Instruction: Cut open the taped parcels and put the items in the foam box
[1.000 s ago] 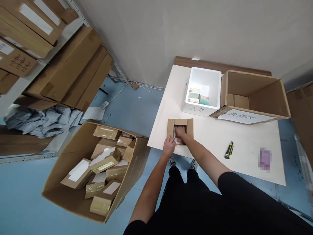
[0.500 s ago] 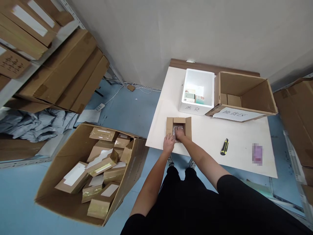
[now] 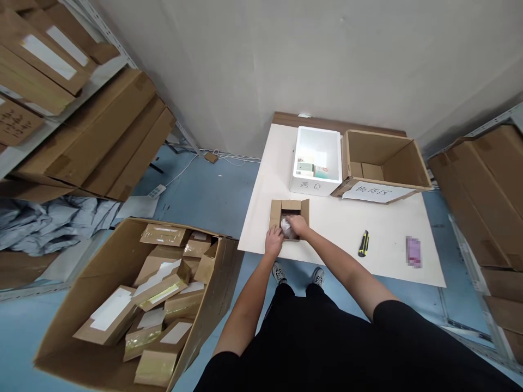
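Observation:
A small open cardboard box stands near the table's front left edge with its flaps folded out. My left hand grips the box at its near left side, fingers closed over the flap. Inside the opening, my right hand is closed on a crumpled whitish plastic wrapping; whatever it may contain cannot be made out. The right fingertips are partly hidden by the wrapping and the hand itself. On the table to the right lies a black and yellow utility knife, apart from both hands.
A white foam bin holding small packages and a large labelled carton stand at the table's back. A blurred purple item lies at right. On the floor at left, a big carton holds several taped parcels. Loaded shelves flank the table.
My right hand has come up a little within the box, and the whitish wrapping now shows bunched in it. My left hand has shifted slightly down the flap. The camera view has shifted.

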Demonstrator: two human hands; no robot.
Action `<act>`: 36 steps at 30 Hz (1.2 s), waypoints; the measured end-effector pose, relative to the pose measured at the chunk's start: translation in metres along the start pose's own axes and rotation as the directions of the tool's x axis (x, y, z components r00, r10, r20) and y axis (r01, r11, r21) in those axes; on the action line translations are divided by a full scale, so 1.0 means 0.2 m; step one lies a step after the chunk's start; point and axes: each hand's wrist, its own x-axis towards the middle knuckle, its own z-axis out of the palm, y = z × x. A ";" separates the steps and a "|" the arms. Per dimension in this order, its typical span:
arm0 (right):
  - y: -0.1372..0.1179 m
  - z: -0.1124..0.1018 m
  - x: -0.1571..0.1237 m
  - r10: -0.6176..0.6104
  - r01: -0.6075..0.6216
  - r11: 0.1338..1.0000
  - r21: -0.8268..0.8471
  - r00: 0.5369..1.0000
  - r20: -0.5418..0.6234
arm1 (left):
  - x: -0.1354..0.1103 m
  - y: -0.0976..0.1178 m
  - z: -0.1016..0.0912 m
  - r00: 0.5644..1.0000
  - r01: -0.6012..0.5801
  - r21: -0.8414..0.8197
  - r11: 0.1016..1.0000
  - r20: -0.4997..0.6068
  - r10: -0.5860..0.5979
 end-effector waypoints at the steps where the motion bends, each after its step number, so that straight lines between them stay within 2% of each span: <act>1: -0.01 -0.02 -0.05 -0.030 0.031 0.999 0.014 0.999 -0.027 | 0.00 -0.01 -0.01 1.000 0.000 -0.004 1.000 -0.010 -0.001; 5: 0.06 -0.13 -0.24 -0.087 0.116 0.985 0.125 0.972 -0.217 | 0.02 -0.07 -0.08 1.000 0.007 -0.004 1.000 -0.006 -0.007; 8: 0.25 -0.22 -0.37 -0.015 0.103 0.968 0.230 0.935 -0.355 | 0.04 -0.14 -0.13 0.998 0.024 0.042 0.999 0.050 -0.026; 10: 0.44 -0.27 -0.44 0.044 0.070 0.955 0.287 0.927 -0.373 | 0.05 -0.18 -0.18 0.996 0.050 0.068 0.996 0.066 -0.055; 13: 0.72 -0.27 -0.46 0.099 -0.006 0.944 0.331 0.959 -0.265 | 0.06 -0.23 -0.24 0.994 0.053 0.077 0.996 0.094 -0.060; 16: 0.91 -0.17 -0.37 0.077 -0.049 0.956 0.291 0.993 -0.085 | 0.02 -0.21 -0.29 0.991 0.050 0.075 0.996 0.116 -0.059; 18: 0.97 -0.06 -0.27 0.100 -0.105 0.969 0.226 0.994 0.034 | -0.01 -0.13 -0.30 0.994 0.065 0.071 0.995 0.082 -0.070; 20: 0.99 0.05 -0.20 0.167 -0.182 0.969 0.169 0.981 0.096 | -0.03 0.01 -0.28 0.997 0.069 0.046 0.997 0.025 -0.070; 22: 1.01 0.16 -0.18 0.240 -0.248 0.958 0.143 0.968 0.070 | 0.01 0.19 -0.19 0.998 0.058 -0.006 0.998 -0.005 -0.058; 24: 1.03 0.27 -0.21 0.289 -0.286 0.947 0.145 0.957 0.001 | 0.11 0.39 -0.05 1.000 0.031 -0.081 0.996 0.002 -0.031; 27: 1.06 0.40 -0.33 0.322 -0.297 0.938 0.181 0.938 -0.131 | 0.37 0.65 0.23 0.998 -0.014 -0.186 0.982 0.054 0.025; 29: 1.09 0.48 -0.43 0.339 -0.296 0.932 0.209 0.915 -0.217 | 0.53 0.79 0.43 0.988 0.050 -0.204 0.978 0.151 -0.019; 32: 1.14 0.60 -0.59 0.398 -0.312 0.904 0.292 0.864 -0.308 | 0.68 0.91 0.69 0.928 0.182 -0.072 0.981 0.343 -0.147; 34: 1.18 0.68 -0.67 0.452 -0.317 0.867 0.386 0.826 -0.338 | 0.70 0.95 0.81 0.918 0.196 -0.002 0.981 0.352 -0.183; 36: 1.22 0.75 -0.74 0.500 -0.306 0.817 0.489 0.798 -0.336 | 0.69 0.96 0.87 0.943 0.185 -0.048 0.982 0.291 -0.163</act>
